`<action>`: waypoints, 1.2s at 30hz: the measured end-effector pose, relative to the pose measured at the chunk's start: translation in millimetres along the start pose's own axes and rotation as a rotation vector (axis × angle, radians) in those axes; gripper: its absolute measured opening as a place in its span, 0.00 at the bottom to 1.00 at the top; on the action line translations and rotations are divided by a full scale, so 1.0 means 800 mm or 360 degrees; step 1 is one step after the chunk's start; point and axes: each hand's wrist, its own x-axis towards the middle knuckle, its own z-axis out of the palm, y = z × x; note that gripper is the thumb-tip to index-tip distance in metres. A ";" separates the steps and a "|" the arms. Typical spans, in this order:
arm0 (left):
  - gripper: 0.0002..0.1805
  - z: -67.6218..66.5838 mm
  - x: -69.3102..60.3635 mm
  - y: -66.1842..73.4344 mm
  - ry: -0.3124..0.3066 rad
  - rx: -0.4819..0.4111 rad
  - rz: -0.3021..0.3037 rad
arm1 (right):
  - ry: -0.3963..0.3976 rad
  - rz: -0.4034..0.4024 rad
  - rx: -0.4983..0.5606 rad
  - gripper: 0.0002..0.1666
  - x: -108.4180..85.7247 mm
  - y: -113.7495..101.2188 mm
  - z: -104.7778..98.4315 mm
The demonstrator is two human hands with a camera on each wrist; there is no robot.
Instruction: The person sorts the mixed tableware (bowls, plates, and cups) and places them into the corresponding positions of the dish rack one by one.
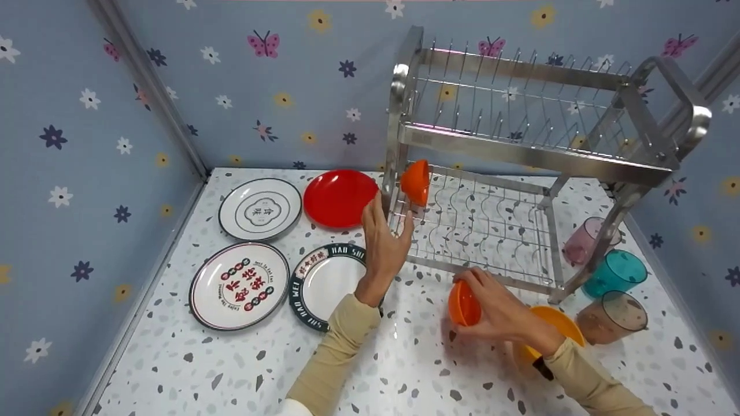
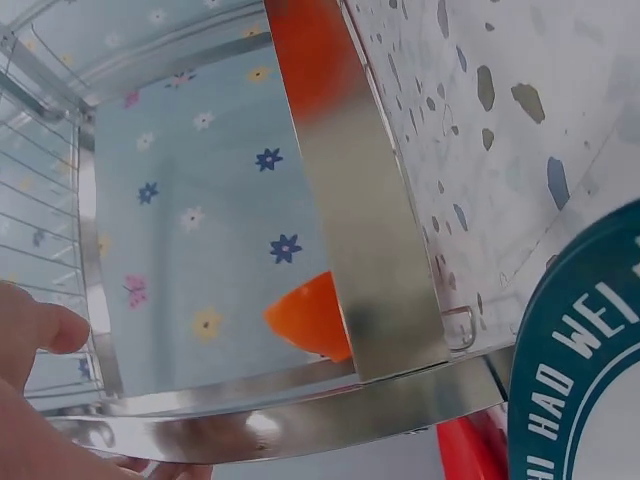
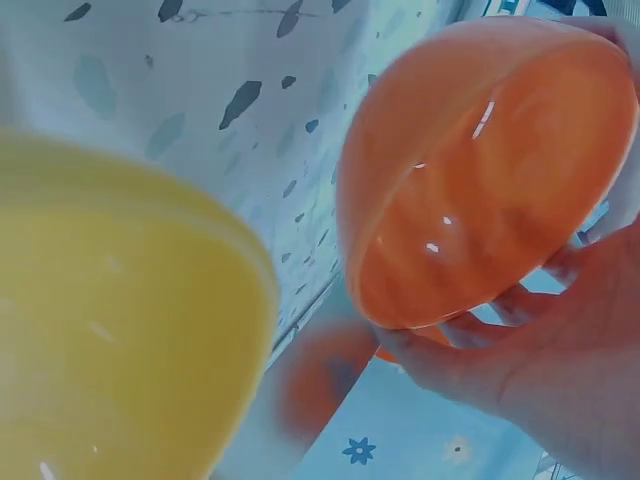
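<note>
While the left hand (image 1: 386, 247), fingers extended, holds nothing near the rack (image 1: 537, 152), the right hand (image 1: 496, 311) grips an orange bowl (image 1: 464, 304) before it; racking seems underway, calling next for a steady lift inward.

Two arms in tan sleeves (image 1: 341, 335) reach toward a rack (image 1: 520, 149). The left hand (image 1: 386, 248) is raised at the rack's left end, fingers (image 1: 377, 215) extended upward, thumb (image 1: 406, 225) spread apart; contact is unclear. The right hand (image 1: 494, 309) is in front of the rack, fingers and thumb curled in a grip.
</note>
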 end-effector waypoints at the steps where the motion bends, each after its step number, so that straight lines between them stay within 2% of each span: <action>1: 0.40 -0.001 -0.003 0.001 0.0015 0.0015 0.0023 | 0.0018 -0.0020 0.0018 0.48 0.000 0.000 0.000; 8: 0.36 -0.002 -0.027 0.013 0.0085 0.0022 0.0218 | 0.0073 -0.0045 0.0142 0.49 0.005 -0.004 -0.007; 12: 0.32 -0.001 -0.040 0.022 0.0042 -0.0029 0.0310 | 0.0143 -0.0084 0.0245 0.49 0.011 -0.008 -0.010; 22: 0.35 0.001 -0.072 0.044 -0.0322 -0.0130 0.0273 | 0.0314 -0.0223 0.0373 0.49 0.024 -0.014 -0.015; 27: 0.36 0.005 -0.084 0.049 -0.0495 -0.0138 0.0259 | 0.0441 -0.0389 0.0372 0.52 0.032 -0.014 -0.016; 32: 0.37 0.004 -0.088 0.051 -0.0698 -0.0177 0.0189 | 0.0471 -0.0546 0.0419 0.53 0.036 -0.015 -0.018; 36: 0.41 0.002 -0.089 0.052 -0.0921 -0.0292 0.0109 | 0.0445 -0.0568 0.0489 0.55 0.037 -0.016 -0.021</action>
